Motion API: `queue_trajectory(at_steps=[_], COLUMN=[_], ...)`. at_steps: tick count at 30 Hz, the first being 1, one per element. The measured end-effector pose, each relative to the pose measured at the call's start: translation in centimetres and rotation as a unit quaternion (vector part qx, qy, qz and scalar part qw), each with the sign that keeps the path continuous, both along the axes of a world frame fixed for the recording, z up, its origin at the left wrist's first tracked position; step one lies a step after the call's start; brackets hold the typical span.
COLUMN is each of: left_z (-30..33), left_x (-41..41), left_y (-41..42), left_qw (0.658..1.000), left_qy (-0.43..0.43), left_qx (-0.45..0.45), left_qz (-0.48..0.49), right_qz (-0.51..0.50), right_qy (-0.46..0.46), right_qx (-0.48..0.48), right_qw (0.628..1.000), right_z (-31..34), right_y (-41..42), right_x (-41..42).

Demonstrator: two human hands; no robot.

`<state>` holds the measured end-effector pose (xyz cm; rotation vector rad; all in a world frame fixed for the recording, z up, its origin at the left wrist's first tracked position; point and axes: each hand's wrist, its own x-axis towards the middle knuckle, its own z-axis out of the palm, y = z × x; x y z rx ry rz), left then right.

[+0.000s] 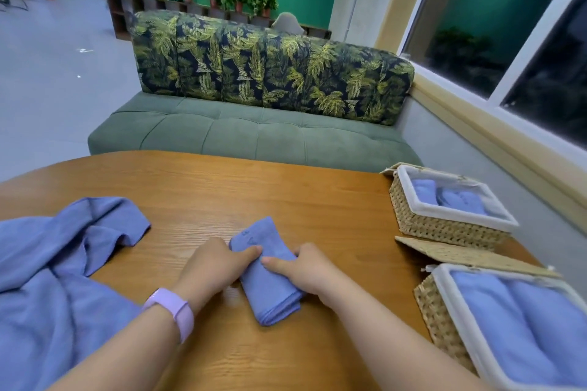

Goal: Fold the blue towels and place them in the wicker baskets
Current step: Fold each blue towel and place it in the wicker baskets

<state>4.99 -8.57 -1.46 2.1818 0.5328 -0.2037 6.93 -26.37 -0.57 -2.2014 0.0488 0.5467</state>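
While my left hand (219,263) and right hand (305,267) pinch the two long edges of the narrow folded blue cloth towel (268,276) lying on the round wooden table (254,194), it feels soft and limp, light enough to sag, so I judge it best lifted by both sides at mid-length. To my right the near white-lined wicker basket (438,311) and the far one (413,213) already hold blue towels, and a loose heap of unfolded blue cloth (63,263) sprawls to my left.
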Motion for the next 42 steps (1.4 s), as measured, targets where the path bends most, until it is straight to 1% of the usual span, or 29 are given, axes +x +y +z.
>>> queue_trajectory(at_steps=[2,3,5,6,7,9,11,14,16,19,22,24,25,26,27,28,29,30,31,32,33,34,36,38,40,42], left_z=[0.9,1.6,3.4,4.1,4.7,5.5,6.6,8.7,9.8,11.2,12.1,12.3,12.3,12.3,12.1,11.8,11.5,11.2,10.9,10.7,10.4,10.2,9.5,9.1,9.0,9.1], left_x=[0.0,0.0,-0.2,-0.2,0.1,0.7,1.5,2.7,3.6,5.3,8.0,10.1,11.1,12.1,13.3,14.4,15.7,16.9,18.2,19.4,20.8,21.9,23.8,25.1,25.8,25.9], left_y=[-1.6,-2.4,-3.9,-4.5,-5.1,-6.2,-7.5,-10.6,-13.3,-18.3,-22.8,-25.6,-27.0,-28.1,-29.0,-29.6,-29.9,-30.0,-30.1,-30.1,-30.2,-30.4,-30.8,-31.0,-31.3,-31.6], left_qw=[0.995,0.984,0.95,0.933,0.921,0.908,0.894,0.889,0.888,0.876,0.865,0.873,0.888,0.906,0.921,0.923,0.903,0.86,0.812,0.775,0.756,0.747,0.748,0.756,0.756,0.746], left_qy=[-0.029,-0.047,-0.048,-0.044,-0.044,-0.055,-0.062,-0.042,-0.023,0.001,0.002,-0.02,-0.047,-0.087,-0.143,-0.213,-0.294,-0.369,-0.416,-0.427,-0.409,-0.378,-0.309,-0.259,-0.239,-0.231], left_qx=[-0.097,-0.171,-0.309,-0.357,-0.384,-0.413,-0.439,-0.448,-0.448,-0.464,-0.468,-0.436,-0.395,-0.336,-0.256,-0.151,-0.034,0.07,0.145,0.195,0.221,0.237,0.251,0.248,0.235,0.249], left_qz=[0.015,0.019,-0.004,-0.024,-0.039,-0.05,-0.064,-0.091,-0.102,-0.131,-0.182,-0.218,-0.232,-0.243,-0.257,-0.281,-0.312,-0.345,-0.382,-0.422,-0.461,-0.493,-0.531,-0.548,-0.562,-0.573], right_qz=[-0.025,-0.041,-0.066,-0.079,-0.095,-0.118,-0.128,-0.143,-0.173,-0.225,-0.265,-0.281,-0.287,-0.293,-0.3,-0.307,-0.312,-0.318,-0.318,-0.316,-0.305,-0.29,-0.26,-0.234,-0.212,-0.196], right_qy=[0.023,0.032,0.028,0.022,0.017,0.01,0.0,-0.044,-0.08,-0.116,-0.135,-0.141,-0.145,-0.147,-0.15,-0.151,-0.148,-0.144,-0.142,-0.141,-0.141,-0.14,-0.129,-0.121,-0.11,-0.104], right_qx=[0.108,0.155,0.219,0.239,0.258,0.297,0.315,0.289,0.273,0.281,0.286,0.267,0.257,0.248,0.244,0.244,0.247,0.24,0.223,0.2,0.179,0.148,0.065,-0.002,-0.052,-0.077], right_qw=[0.994,0.987,0.973,0.968,0.961,0.947,0.94,0.946,0.943,0.926,0.911,0.911,0.912,0.912,0.91,0.907,0.905,0.906,0.91,0.916,0.925,0.935,0.955,0.965,0.97,0.972], right_z=[0.0,0.2,0.9,1.3,2.0,3.4,5.0,6.7,7.4,8.9,10.2,10.4,10.3,10.2,10.1,10.0,9.8,9.6,9.3,8.4,7.2,6.5,6.6,6.8,6.4,6.1], right_y=[-0.7,-1.1,-1.8,-2.2,-2.6,-4.0,-5.7,-8.3,-10.2,-14.2,-19.0,-21.9,-23.3,-24.6,-25.7,-26.7,-27.6,-28.2,-28.6,-29.2,-29.8,-30.0,-29.5,-29.2,-29.6,-30.0], right_x=[-0.6,-0.8,-1.0,-1.0,-1.0,-0.7,-0.5,-0.6,-0.5,0.2,1.7,3.4,4.5,5.7,6.8,7.9,9.2,10.4,11.7,13.4,15.1,16.3,17.2,17.4,18.0,18.5])
